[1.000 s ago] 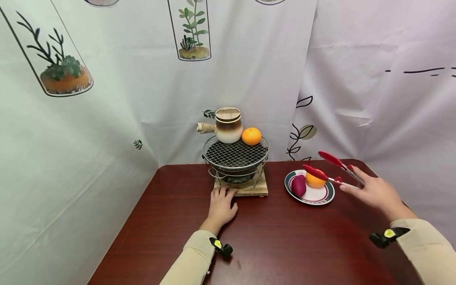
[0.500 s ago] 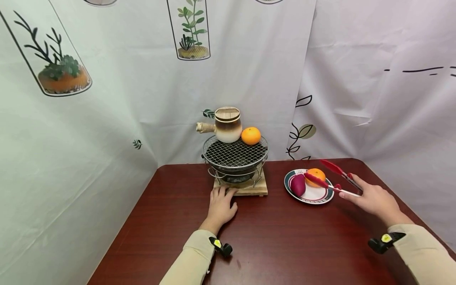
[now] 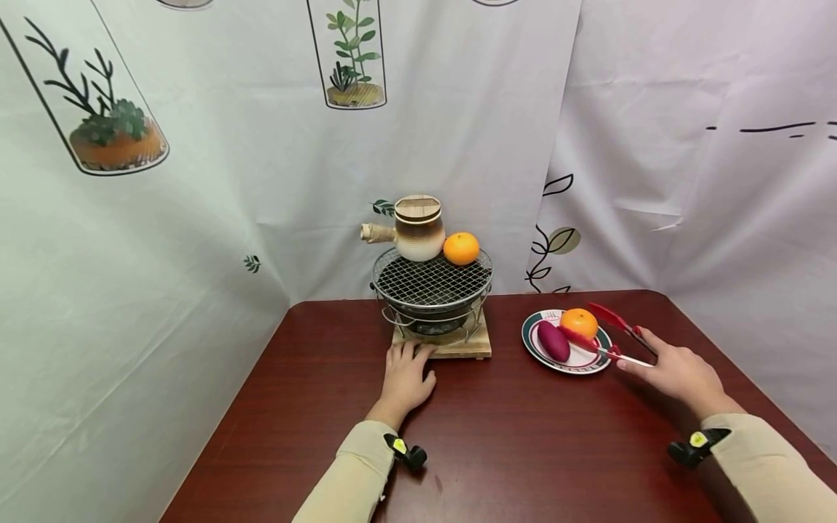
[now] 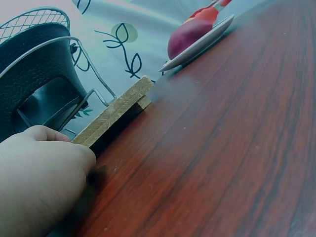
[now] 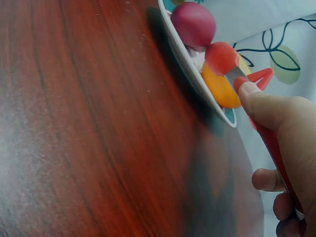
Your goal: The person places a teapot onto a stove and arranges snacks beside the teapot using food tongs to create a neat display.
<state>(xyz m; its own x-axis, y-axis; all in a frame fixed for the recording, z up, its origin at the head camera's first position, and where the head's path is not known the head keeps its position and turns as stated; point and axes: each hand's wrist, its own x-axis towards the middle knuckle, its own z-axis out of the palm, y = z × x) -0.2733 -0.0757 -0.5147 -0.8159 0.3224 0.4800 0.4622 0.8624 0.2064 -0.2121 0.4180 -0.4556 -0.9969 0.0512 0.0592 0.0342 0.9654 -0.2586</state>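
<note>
My right hand (image 3: 680, 372) holds a pair of red-tipped tongs (image 3: 608, 351) whose arms are spread apart. The tongs' tips reach over the plate (image 3: 567, 368), one on each side of an orange (image 3: 579, 320). Beside the near tip lies a purple oblong piece of produce (image 3: 553, 341), also on the plate. My left hand (image 3: 404, 379) rests its fingers on the front left edge of a wooden board (image 3: 461, 349). In the left wrist view that hand (image 4: 44, 173) lies against the board's corner (image 4: 116, 111), its fingertips partly hidden.
On the board stands a round black grill (image 3: 434, 283) with a wire mesh top. A wooden-lidded, side-handled pot (image 3: 419, 236) and another orange (image 3: 461, 248) sit on the mesh. Printed cloth (image 3: 458, 145) hangs behind the dark red table (image 3: 510, 436).
The right hand and tongs have come down and slightly left, bringing the tips low around the orange. The purple produce has tipped over to a slant. The left hand stays put.
</note>
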